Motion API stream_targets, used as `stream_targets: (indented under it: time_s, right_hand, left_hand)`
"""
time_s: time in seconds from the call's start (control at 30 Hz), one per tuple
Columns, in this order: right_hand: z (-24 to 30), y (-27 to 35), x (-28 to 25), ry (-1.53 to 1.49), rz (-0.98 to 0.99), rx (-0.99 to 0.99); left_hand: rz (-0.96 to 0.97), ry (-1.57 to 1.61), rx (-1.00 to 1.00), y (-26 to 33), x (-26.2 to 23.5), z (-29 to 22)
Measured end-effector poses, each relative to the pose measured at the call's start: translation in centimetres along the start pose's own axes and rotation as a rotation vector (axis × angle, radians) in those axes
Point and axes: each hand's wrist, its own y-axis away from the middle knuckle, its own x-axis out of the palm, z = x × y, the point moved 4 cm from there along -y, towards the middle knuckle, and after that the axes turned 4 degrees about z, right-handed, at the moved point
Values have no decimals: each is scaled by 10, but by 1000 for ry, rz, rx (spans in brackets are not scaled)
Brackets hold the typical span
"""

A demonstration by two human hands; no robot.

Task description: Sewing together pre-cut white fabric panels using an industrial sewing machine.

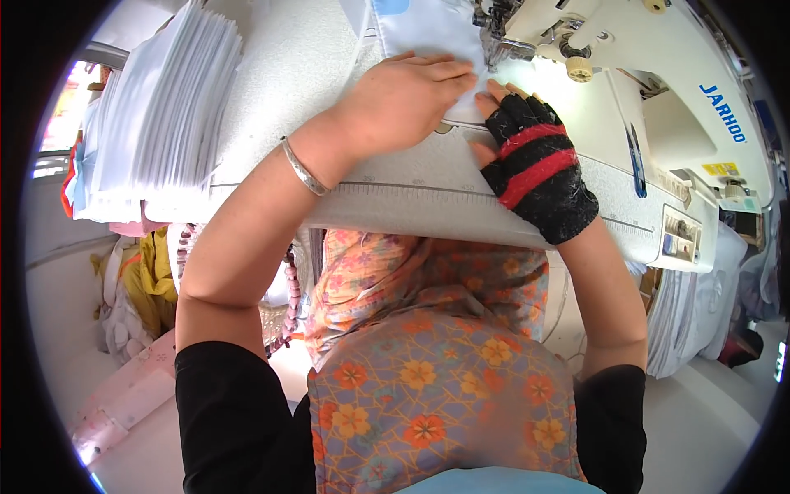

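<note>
White sewing table point(296, 58) carries a sewing machine point(650, 74); stacked white fabric point(160, 107); pale blue cloth point(428, 29).

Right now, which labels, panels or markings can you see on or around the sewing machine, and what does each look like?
Maker's lettering: on the sewing machine arm, upper right; blue letters on cream.
Yellow sticker: right end of the machine, below the lettering; small rectangle.
Control panel: machine's right end, facing the person; pale rectangle with small buttons.
Ruler scale: along the table's front edge under both hands; fine dark ticks on white.
No packages in view.
</note>
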Motion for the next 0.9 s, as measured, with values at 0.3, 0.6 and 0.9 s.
stream_targets:
  time_s: [0.3, 0.6, 0.9]
  right_hand:
    - [-11, -2, 3, -67, -25, 32]
    - [-16, -3, -2, -135, -96, 3]
    - [-16, 0, -3, -165, -138, -13]
  left_hand:
    - [47, -95, -94, 0, 0, -21]
    - [-65, -132, -81, 0, 5, -44]
    - [-121, 5, -117, -5, -1, -45]
